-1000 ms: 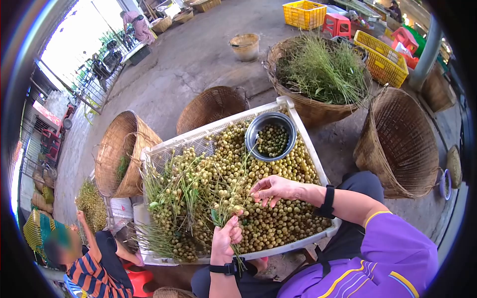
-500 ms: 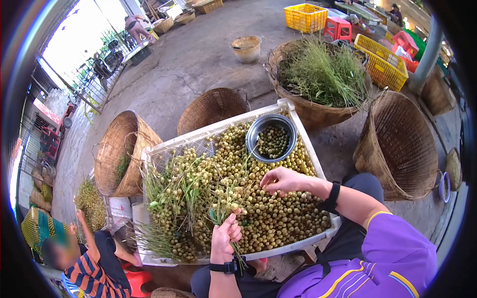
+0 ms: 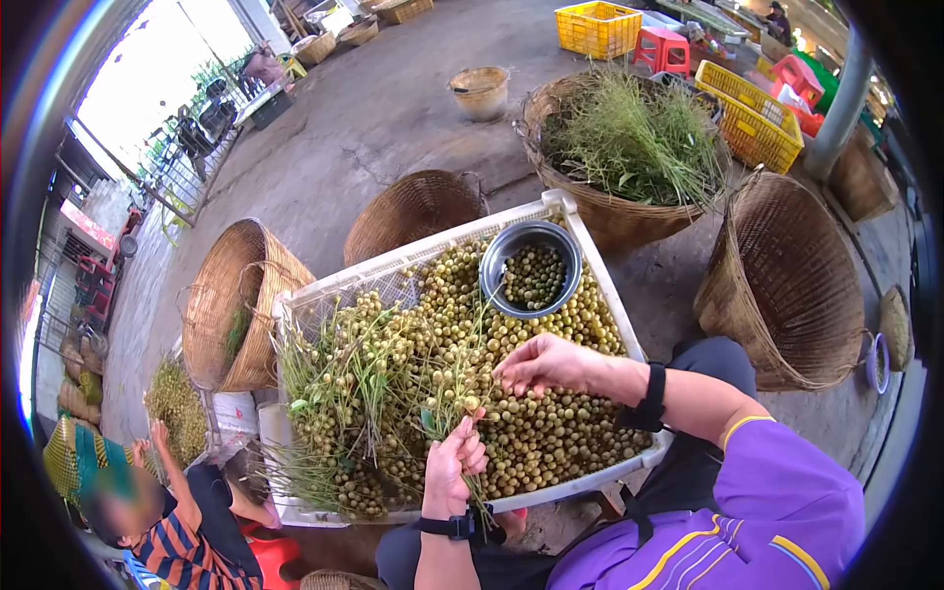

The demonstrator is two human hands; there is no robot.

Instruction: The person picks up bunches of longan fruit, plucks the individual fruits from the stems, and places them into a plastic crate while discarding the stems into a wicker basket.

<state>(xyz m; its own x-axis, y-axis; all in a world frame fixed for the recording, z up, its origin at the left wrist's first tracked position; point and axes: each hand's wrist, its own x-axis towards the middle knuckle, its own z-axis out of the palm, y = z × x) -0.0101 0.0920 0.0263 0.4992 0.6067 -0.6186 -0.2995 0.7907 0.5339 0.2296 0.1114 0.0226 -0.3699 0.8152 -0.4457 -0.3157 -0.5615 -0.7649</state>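
My left hand is closed round the stems of a fruit bunch with small round yellow-brown fruit, longan-like; the cut stem ends stick out below my fist. Just up and to the right, my right hand has its thumb and fingers pinched together beside the bunch, and what they hold is too small to make out. Both hands are over a white plastic crate. Loose fruit fills its right side, while stemmed bunches are heaped on its left. A metal bowl of smaller, greener fruit sits on the loose fruit.
Wicker baskets stand around the crate: one at left, one behind, one at right. Another basket holds cut green stems. A person in a striped shirt sits at lower left beside another fruit heap.
My right hand has moved left, closer to the bunch, and its fingers have drawn together. My left hand keeps its hold on the stems, nearly still. The view has shifted slightly.
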